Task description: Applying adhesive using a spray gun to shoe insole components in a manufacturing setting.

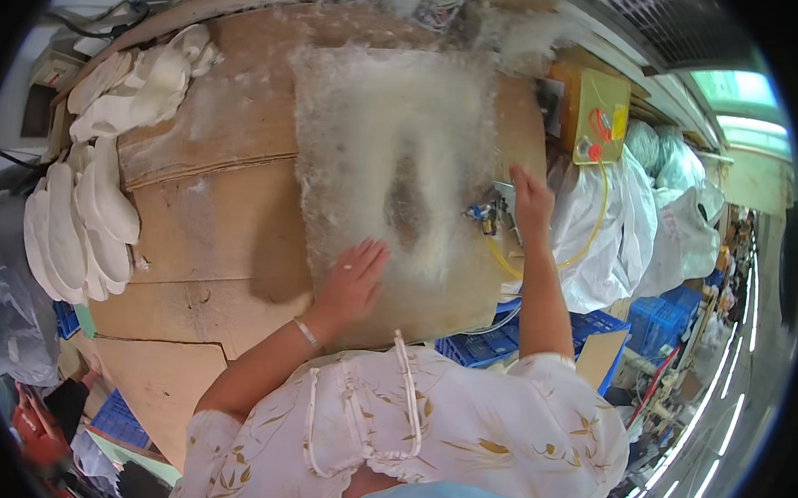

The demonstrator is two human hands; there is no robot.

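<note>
White fuzz lies thick over the sheet [332, 148] in front of you, ragged at its edges and set on the cardboard-covered surface [217, 241]; a darker, narrow patch shows through near its middle. Your left grip [351, 287] is over the sheet's near left part, fingers stretched out and close together with nothing held; you can't tell from this angle whether the palm presses down or hangs just above. Your right grip [533, 206] is curled at the sheet's right side, just beside the spray gun [482, 215]. Whether those fingers are clamped on the gun's handle or only next to it, the view doesn't settle. A yellow hose [605, 191] loops from the gun's side round to the yellowish container [593, 97] at the far right, near a white plastic bag [608, 245].

As for how far along you are, the sheet's heavy coating suggests plenty of spraying has been done over it. No white piece lies on it now, so you seem to be between pieces. The far pile [152, 91] and near pile [60, 225] of white, sole-shaped pieces sit at your left, well apart from both hands; which of them are finished and which are left can't be told.
</note>
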